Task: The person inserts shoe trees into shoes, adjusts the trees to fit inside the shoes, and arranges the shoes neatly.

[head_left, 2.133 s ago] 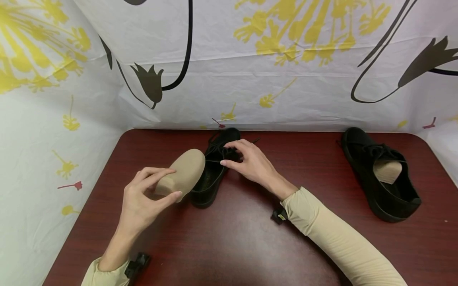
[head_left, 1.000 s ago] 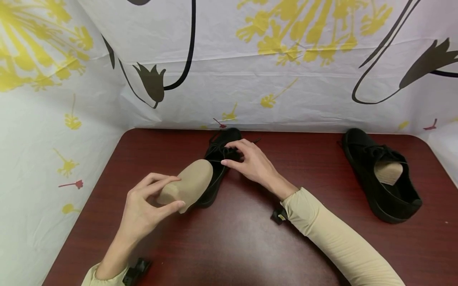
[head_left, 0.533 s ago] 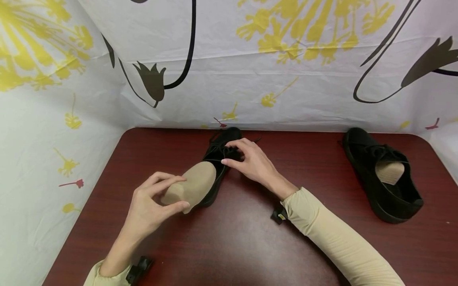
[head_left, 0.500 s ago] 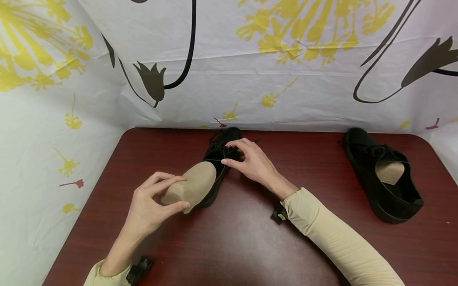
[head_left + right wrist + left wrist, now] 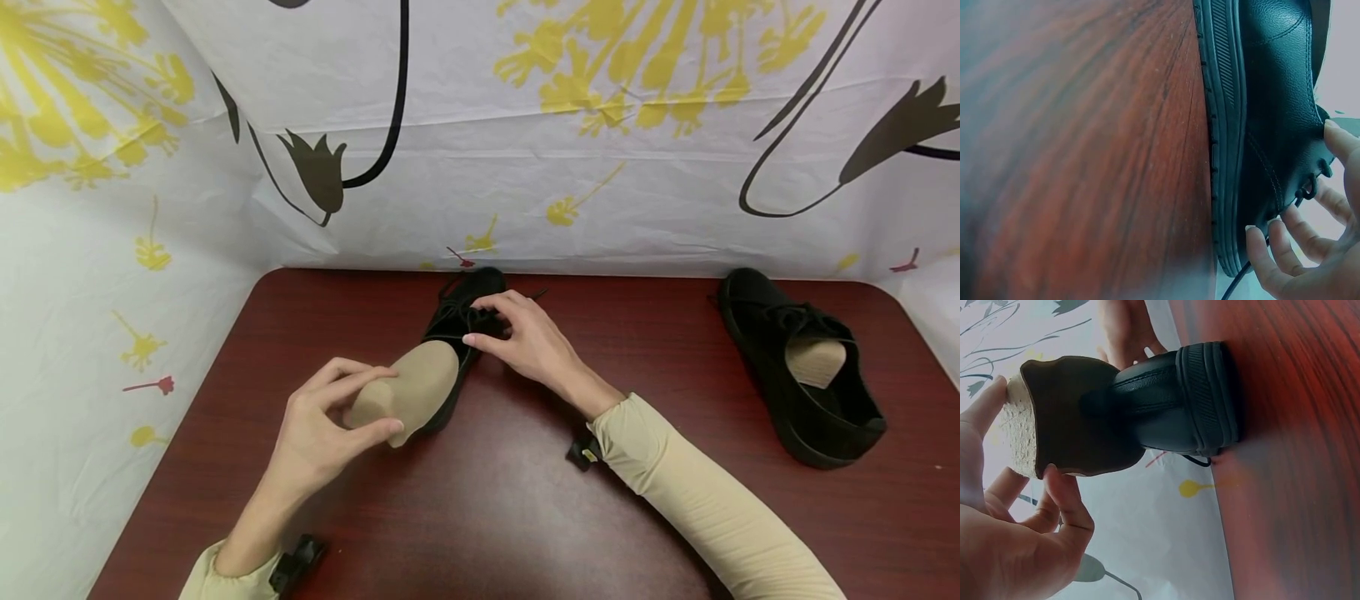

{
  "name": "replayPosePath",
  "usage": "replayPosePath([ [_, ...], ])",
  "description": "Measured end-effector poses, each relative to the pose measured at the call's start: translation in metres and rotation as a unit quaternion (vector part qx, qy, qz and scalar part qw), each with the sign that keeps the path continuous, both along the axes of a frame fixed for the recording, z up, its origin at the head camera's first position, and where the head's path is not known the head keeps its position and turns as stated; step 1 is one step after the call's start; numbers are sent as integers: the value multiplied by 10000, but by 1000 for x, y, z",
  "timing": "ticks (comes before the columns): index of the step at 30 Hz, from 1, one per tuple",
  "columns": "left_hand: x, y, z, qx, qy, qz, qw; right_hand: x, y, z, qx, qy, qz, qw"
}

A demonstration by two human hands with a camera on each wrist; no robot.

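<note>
A person's left hand (image 5: 315, 421) has its grip clamped on a beige shoe insert (image 5: 427, 379), the thumb along one edge and the fingers along the other at the thick end. The insert is held tilted over the mouth of a black lace-up shoe (image 5: 467, 310), its rounded end lowest; in the left wrist view that lower end lies beyond the shoe's heel, and whether it touches the lining cannot be made out. The insert's face turned to that camera looks dark brown, with a pale, rough block at the held end. The right hand (image 5: 528, 337) has its grip bent around the upper of this shoe, thumb tip at the top of the tongue area and the other fingers along the laces (image 5: 1311, 189). The shoe stands sole down on the dark red bench (image 5: 525, 508), toe towards the far edge. Well apart, near the bench's right side, a second black shoe (image 5: 772, 379) also stands with its toe pointing away, a pale block (image 5: 816, 362) seated inside below its laces. Behind the bench hangs white cloth (image 5: 465, 183) printed with yellow and dark flowers. The person wears beige sleeves (image 5: 712, 487) and a small black device (image 5: 296, 563) at each wrist.
</note>
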State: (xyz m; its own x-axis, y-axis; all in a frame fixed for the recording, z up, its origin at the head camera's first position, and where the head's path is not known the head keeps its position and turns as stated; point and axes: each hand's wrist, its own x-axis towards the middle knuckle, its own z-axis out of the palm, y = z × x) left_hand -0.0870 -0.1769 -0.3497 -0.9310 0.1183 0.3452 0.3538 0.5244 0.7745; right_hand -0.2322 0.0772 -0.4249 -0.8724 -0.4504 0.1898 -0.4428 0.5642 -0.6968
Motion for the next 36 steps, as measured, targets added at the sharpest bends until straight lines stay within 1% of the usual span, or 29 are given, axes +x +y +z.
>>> replayPosePath([
  [4,-3,2,-4,-21,17,-14,10000,0,0,0,-5,4,-16,10000],
  [11,-14,-6,-34,-16,75,12,10000,1,0,0,-12,-31,-2,10000],
  [13,-15,-8,-37,-47,91,22,9999,1,0,0,-25,-34,-3,10000],
  [16,-16,-9,-39,-44,71,-15,10000,0,0,0,-29,-43,-12,10000],
  [21,-16,-9,-40,-28,-11,-91,10000,0,0,0,-6,-151,-3,9999],
  [27,-16,-8,-39,-68,-9,-194,9998,1,1,1,-22,-237,55,9997],
  [31,-16,-8,-40,-157,21,-181,9997,1,2,2,-100,-312,112,9994],
  [36,-18,-5,-39,-107,114,-86,9998,0,4,2,-216,-350,201,9990],
])
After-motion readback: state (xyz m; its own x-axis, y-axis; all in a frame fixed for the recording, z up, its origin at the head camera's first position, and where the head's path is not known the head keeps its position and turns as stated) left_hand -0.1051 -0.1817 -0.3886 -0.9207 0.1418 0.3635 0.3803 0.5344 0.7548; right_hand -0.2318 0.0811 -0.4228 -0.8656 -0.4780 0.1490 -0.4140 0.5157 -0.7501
